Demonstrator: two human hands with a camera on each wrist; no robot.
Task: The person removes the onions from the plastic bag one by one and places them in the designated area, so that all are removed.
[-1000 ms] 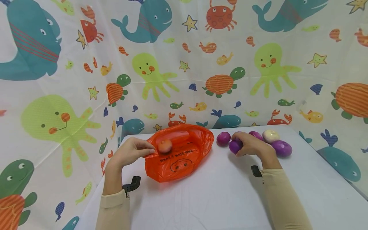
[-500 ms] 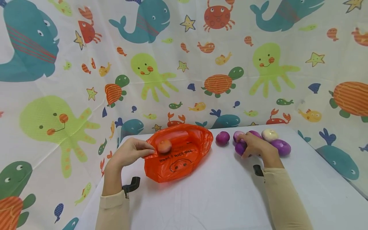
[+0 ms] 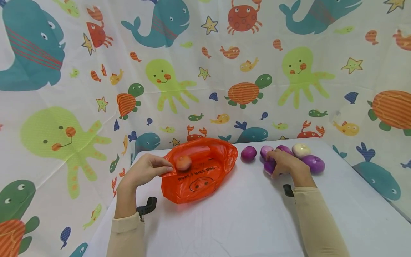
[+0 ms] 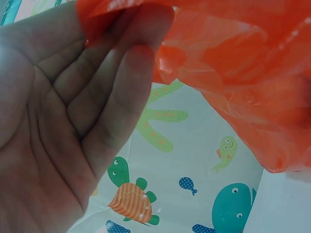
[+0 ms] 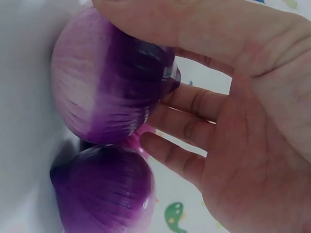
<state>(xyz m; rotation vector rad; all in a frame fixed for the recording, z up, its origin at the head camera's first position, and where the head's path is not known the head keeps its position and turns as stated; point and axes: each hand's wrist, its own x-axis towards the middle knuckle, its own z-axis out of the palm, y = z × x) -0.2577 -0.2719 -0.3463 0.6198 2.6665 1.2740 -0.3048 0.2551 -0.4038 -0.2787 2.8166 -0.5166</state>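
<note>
Head view showed the left hand pinching the orange bag rim; the right hand, fingers curled, gripped a purple onion at far right.

Both forearms are extended toward twelve o'clock in beige sleeves. The left hand is held at ten o'clock, its fingers pinched together against the thumb. The right hand is placed at two o'clock, palm down, fingers curled.
</note>
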